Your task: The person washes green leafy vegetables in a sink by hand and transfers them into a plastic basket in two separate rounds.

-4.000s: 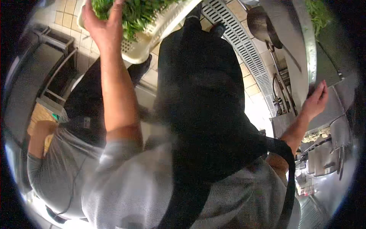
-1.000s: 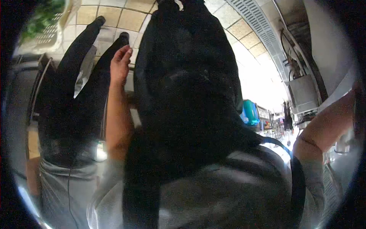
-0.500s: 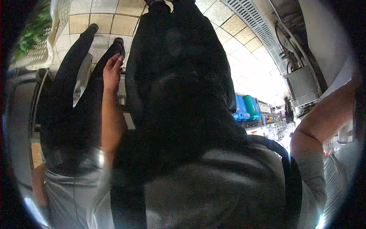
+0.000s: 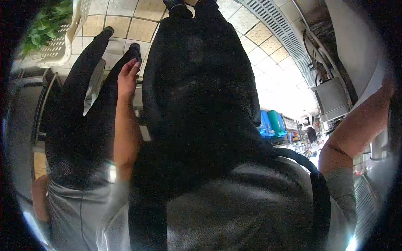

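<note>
My left hand (image 4: 128, 78) hangs down beside my left thigh, holding nothing that I can see. Its fingers are loosely bent, with a small gap between the tips. The nearest thing to it is my black apron (image 4: 197, 96), though hand and cloth look apart. On my right side, the bare forearm (image 4: 360, 121) reaches out past the right edge of the view, so my right hand is hidden. What that hand touches cannot be seen.
Close on my left stands a co-worker in a grey shirt (image 4: 69, 209) and black trousers. A white plastic basket (image 4: 63, 54) holds leafy greens (image 4: 46, 29). To the right are a floor drain grate (image 4: 274, 29), a metal box (image 4: 331, 98) with pipes, and blue and green bins (image 4: 274, 121).
The view has shifted slightly, so the basket and greens show more. My left hand and right forearm keep nearly the same pose.
</note>
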Demonstrator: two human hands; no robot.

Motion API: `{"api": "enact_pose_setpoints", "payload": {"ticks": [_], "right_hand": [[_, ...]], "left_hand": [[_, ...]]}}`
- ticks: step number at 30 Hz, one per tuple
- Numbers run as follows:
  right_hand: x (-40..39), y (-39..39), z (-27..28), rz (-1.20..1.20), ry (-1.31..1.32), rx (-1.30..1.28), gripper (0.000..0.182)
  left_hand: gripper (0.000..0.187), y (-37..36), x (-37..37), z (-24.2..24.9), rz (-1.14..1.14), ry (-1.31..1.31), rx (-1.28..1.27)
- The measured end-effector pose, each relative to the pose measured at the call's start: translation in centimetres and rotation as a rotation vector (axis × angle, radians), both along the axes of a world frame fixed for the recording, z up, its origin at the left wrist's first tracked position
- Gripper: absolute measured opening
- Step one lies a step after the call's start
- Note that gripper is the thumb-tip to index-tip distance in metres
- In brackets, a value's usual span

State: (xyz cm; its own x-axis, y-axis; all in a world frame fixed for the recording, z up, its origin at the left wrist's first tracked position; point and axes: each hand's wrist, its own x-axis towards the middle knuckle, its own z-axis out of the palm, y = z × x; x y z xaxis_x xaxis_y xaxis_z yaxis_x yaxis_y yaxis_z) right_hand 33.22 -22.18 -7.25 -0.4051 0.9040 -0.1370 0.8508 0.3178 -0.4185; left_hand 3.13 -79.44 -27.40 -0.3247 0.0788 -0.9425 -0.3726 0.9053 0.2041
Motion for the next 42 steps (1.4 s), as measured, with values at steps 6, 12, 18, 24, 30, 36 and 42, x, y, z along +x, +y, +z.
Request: {"api": "enact_pose_setpoints", "payload": {"ticks": [6,12,18,24,30,36,42], "right_hand": [[-2.2,-3.0,1.1,0.070,-0.091,0.128,0.051],[-1.1,-1.1,0.4,0.075,-0.060,0.059,0.049],[-2.3,-3.5,-0.4,0.113,-0.088,0.199,0.048],[0.9,0.3,-1.3,0.144,-0.035,0.211,0.037],[4.9,3.4,-4.3,0.106,-0.312,0.359,0.048],[0.8,-0.1,-3.5,-0.185,-0.078,0.231,0.046],[-3.0,-3.0,6.8,-0.079,-0.443,0.369,0.036]], "left_hand": [[0.041,0.1,-0.2,0.0,0.017,0.008,-0.018],[0.041,0.3,-0.3,0.0,-0.015,-0.005,0.002],[0.040,2.2,-0.3,1.9,-0.011,0.033,-0.018],[0.040,0.5,-1.1,1.1,0.082,0.009,0.067],[0.034,-0.4,-1.1,1.0,0.045,0.116,0.176],[0.036,7.7,-2.7,10.3,0.070,0.105,0.382],[0.035,14.5,-7.7,23.8,-0.115,0.343,0.712]]}}
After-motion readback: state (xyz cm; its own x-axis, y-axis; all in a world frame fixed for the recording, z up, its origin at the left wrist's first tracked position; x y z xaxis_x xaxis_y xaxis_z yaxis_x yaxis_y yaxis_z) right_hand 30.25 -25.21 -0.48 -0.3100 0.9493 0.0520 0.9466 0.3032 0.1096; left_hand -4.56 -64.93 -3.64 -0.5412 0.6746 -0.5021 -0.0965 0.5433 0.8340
